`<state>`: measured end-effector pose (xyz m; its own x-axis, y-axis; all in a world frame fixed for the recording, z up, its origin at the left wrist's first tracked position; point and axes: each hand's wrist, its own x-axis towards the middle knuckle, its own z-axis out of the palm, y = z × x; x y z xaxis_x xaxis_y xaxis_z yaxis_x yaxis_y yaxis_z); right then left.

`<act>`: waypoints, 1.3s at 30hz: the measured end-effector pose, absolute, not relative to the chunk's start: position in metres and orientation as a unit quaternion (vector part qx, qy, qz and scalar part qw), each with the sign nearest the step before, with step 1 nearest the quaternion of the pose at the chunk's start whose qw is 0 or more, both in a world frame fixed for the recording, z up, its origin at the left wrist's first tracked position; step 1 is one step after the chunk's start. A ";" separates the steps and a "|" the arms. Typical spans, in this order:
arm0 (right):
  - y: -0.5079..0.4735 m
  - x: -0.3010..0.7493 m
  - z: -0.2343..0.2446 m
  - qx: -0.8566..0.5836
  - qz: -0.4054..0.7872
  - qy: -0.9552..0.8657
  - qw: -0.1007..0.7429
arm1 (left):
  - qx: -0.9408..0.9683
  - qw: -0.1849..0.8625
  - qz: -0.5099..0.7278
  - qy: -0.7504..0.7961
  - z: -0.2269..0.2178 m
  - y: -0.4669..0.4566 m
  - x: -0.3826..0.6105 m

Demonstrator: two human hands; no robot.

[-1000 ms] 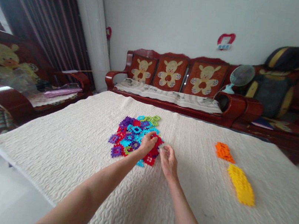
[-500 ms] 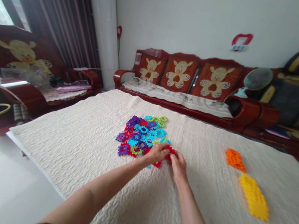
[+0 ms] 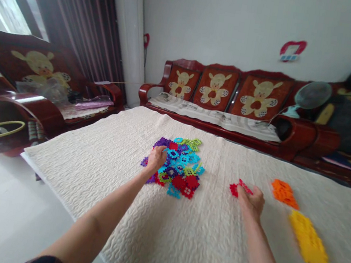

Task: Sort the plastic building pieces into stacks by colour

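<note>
A heap of small plastic interlocking tiles (image 3: 180,164) in purple, blue, green and red lies on the cream quilted cover (image 3: 179,237). My left hand (image 3: 157,158) rests on the heap's left side with its fingers curled down among the pieces; what they grip is hidden. My right hand (image 3: 251,201) is off to the right of the heap, fingers bent over red tiles (image 3: 237,188) lying on the cover.
An orange group of tiles (image 3: 284,193) and a yellow group (image 3: 309,240) lie on the cover at the right. A dark red wooden sofa (image 3: 226,99) with bear cushions stands behind, a wooden chair (image 3: 19,95) at left, a small fan (image 3: 311,95) at right.
My right hand has carried red tiles from the heap to the right, toward the orange group. My left hand has shifted from the heap's near edge to its left side.
</note>
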<state>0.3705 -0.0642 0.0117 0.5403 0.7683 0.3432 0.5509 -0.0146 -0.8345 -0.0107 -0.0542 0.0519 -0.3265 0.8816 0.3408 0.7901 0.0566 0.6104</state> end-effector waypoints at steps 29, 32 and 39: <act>-0.097 0.349 -0.025 -0.712 -0.110 -0.606 0.338 | 0.518 0.033 0.351 0.780 0.039 -0.041 -0.048; -0.097 0.349 -0.024 -0.712 -0.109 -0.607 0.336 | 0.515 0.048 0.373 0.770 0.038 -0.042 -0.049; -0.099 0.346 -0.021 -0.714 -0.102 -0.603 0.341 | 0.540 0.119 0.399 0.731 0.034 -0.041 -0.040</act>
<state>0.3459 -0.0992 -0.0215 0.2516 0.7921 0.5562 0.9307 -0.0404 -0.3636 -0.0405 -0.0406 0.0342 -0.3883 0.8847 0.2578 0.6950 0.0974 0.7124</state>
